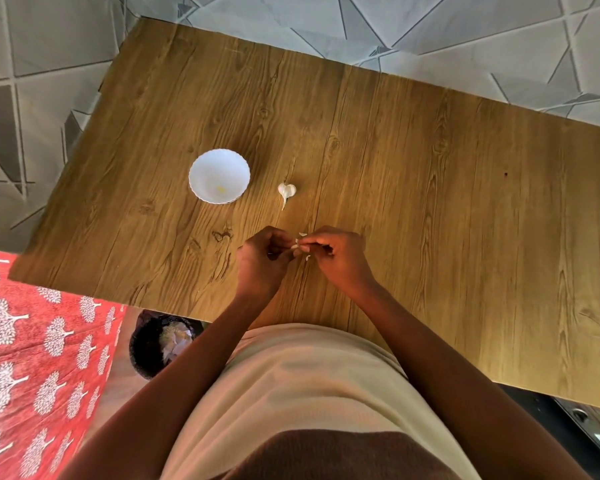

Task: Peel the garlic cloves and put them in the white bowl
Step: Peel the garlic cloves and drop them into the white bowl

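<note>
The garlic clove (297,247) is mostly hidden between the fingertips of the left hand (262,259) and right hand (336,256). The pale speck (221,190) inside the white bowl (219,161) is too small to identify. The table (465,202) runs off the right edge.

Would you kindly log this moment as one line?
hands: left and right peel clove | bowl: one clove | bulb: on table

Counter (395,150): wood-grain, smooth, low sheen. Bowl (201,164): white, glossy, fluted rim. Garlic (287,191): papery, matt skin. Cloth (32,358): red, printed, matt. Floor (66,36): smooth tile.
</note>
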Action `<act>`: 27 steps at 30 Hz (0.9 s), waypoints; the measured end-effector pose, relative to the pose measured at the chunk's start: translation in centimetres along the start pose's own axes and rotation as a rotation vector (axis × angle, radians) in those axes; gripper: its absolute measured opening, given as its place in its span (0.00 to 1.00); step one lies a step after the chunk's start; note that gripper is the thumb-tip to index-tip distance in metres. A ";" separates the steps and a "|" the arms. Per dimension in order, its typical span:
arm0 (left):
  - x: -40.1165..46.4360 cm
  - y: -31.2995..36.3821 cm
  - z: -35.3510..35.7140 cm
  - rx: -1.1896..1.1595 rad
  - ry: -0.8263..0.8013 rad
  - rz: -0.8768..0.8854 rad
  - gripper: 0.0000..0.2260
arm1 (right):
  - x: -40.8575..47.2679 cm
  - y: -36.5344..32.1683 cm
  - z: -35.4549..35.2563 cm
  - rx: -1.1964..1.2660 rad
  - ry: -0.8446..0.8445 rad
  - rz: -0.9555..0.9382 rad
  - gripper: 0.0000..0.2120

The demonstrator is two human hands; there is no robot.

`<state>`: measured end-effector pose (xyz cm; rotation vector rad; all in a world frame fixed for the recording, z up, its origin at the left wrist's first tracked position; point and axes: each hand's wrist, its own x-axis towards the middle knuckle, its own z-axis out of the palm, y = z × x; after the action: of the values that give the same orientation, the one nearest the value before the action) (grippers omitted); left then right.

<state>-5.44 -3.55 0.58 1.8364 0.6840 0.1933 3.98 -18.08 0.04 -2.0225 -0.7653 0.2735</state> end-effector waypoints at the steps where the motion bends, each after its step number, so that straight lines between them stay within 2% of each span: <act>1: -0.1 0.2 0.0 -0.004 0.012 0.015 0.11 | 0.0 0.0 0.0 0.001 -0.007 0.003 0.08; 7: -0.2 0.6 -0.2 -0.023 0.033 0.021 0.12 | -0.1 0.1 0.1 -0.017 -0.051 0.032 0.08; 12: -0.3 0.8 -0.3 -0.060 0.054 0.011 0.12 | -0.2 -0.3 -0.1 -0.044 -0.098 -0.027 0.08; 20: -0.5 1.2 -0.3 -0.103 0.065 0.022 0.11 | -0.3 -0.7 -0.1 -0.026 -0.043 -0.077 0.09; 27: -0.5 1.4 -0.3 -0.252 0.064 -0.061 0.11 | -0.5 -0.8 0.3 0.092 -0.024 0.059 0.07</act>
<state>-5.51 -3.92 2.05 1.5717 0.7247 0.2858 3.13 -17.81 0.52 -1.9598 -0.6964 0.3615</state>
